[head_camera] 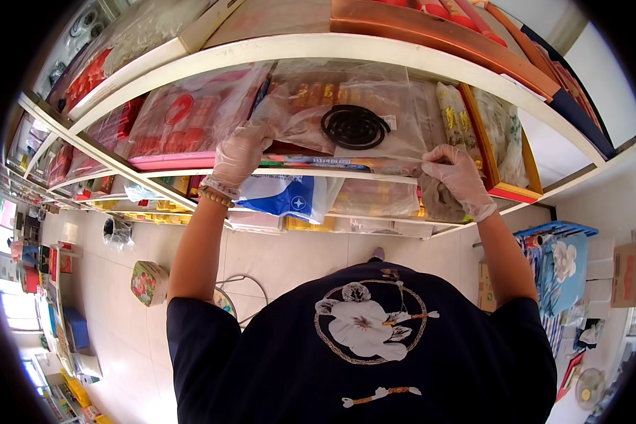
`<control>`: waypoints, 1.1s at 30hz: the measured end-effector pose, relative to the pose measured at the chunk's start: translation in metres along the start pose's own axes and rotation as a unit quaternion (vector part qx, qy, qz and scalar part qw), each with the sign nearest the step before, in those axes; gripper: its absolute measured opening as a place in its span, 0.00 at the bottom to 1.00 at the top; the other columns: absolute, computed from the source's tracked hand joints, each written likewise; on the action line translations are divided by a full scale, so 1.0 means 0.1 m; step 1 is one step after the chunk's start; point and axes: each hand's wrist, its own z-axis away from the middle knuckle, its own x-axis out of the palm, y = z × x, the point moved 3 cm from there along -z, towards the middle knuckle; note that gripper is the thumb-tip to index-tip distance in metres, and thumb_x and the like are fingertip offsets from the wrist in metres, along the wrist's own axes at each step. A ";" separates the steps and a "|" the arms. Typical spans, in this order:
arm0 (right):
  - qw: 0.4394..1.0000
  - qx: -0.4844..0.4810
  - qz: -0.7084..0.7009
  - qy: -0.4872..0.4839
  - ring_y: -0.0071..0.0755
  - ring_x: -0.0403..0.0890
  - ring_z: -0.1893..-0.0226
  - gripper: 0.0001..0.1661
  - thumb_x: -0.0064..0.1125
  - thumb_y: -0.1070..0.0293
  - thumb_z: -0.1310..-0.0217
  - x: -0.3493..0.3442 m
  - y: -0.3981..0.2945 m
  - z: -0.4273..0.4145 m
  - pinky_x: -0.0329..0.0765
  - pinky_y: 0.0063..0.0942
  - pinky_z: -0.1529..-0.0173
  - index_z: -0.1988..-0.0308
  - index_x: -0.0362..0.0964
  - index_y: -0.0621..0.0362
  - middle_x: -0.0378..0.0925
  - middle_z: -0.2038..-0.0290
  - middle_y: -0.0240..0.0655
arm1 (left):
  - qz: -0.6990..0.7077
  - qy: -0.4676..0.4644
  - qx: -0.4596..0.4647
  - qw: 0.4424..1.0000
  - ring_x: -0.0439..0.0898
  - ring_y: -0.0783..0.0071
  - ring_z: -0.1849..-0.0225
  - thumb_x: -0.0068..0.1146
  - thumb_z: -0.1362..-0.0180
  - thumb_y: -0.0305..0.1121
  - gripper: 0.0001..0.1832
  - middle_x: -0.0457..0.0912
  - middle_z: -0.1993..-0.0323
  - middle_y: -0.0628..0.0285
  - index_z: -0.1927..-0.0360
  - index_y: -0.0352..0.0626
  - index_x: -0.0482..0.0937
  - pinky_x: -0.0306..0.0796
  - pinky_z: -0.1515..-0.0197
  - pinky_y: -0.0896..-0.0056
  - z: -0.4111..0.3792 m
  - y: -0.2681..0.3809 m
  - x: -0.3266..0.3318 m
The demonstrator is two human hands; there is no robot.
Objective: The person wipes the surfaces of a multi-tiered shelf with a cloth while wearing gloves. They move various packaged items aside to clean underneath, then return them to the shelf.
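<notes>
My left hand, in a thin clear glove with a beaded bracelet at the wrist, pinches the left part of a clear plastic sheet over the goods on a shelf. In a like glove, my right hand pinches the sheet's near right corner, fingers closed. A black coil lies on the plastic between my hands. Under my right hand hangs a grey-brown cloth; whether the hand also holds it I cannot tell. Wrapped packages with yellow lettering show through the plastic.
A white shelf edge runs above my hands. Left are pink-edged wrapped boxes; right, a yellow-edged open box. A blue and white bag hangs below. On the floor stand a patterned tin and a lined bin.
</notes>
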 end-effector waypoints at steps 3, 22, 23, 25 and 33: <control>0.995 0.042 -0.074 -0.056 0.18 0.73 0.63 0.16 0.65 0.67 0.47 0.04 0.11 0.00 0.70 0.17 0.55 0.59 0.74 0.63 0.77 0.65 0.30 | -0.038 -0.014 0.029 0.999 0.80 0.60 0.61 0.56 0.46 0.29 0.06 0.81 0.63 0.62 0.65 0.46 0.80 0.74 0.62 0.64 0.05 -0.03 0.13; 0.993 0.060 0.098 0.003 0.33 0.74 0.58 0.42 0.57 0.37 0.45 0.25 0.21 -0.29 0.68 0.25 0.50 0.49 0.70 0.68 0.77 0.59 0.40 | 0.127 0.113 -0.272 0.947 0.81 0.52 0.58 0.51 0.41 0.50 0.32 0.82 0.62 0.47 0.39 0.38 0.66 0.72 0.55 0.59 0.52 -0.11 0.21; 0.993 0.085 0.085 -0.007 0.33 0.73 0.60 0.43 0.55 0.36 0.45 0.22 0.21 -0.31 0.67 0.25 0.51 0.50 0.70 0.68 0.76 0.61 0.39 | 0.122 0.110 -0.284 0.944 0.80 0.51 0.58 0.50 0.41 0.51 0.32 0.82 0.62 0.47 0.39 0.40 0.67 0.72 0.55 0.58 0.54 -0.12 0.20; 0.991 0.104 0.080 -0.016 0.32 0.71 0.63 0.43 0.52 0.34 0.44 0.19 0.21 -0.33 0.67 0.25 0.54 0.52 0.71 0.67 0.75 0.65 0.37 | 0.111 0.103 -0.311 0.938 0.80 0.49 0.58 0.49 0.41 0.52 0.31 0.82 0.61 0.47 0.39 0.45 0.67 0.72 0.56 0.56 0.52 -0.04 0.11; 0.987 0.108 0.114 -0.038 0.35 0.71 0.62 0.43 0.43 0.32 0.39 0.18 0.39 -0.46 0.66 0.27 0.52 0.53 0.73 0.67 0.75 0.64 0.38 | -0.070 0.084 -0.354 0.929 0.82 0.47 0.65 0.49 0.42 0.53 0.20 0.83 0.70 0.50 0.61 0.48 0.75 0.73 0.65 0.49 0.23 -0.31 0.27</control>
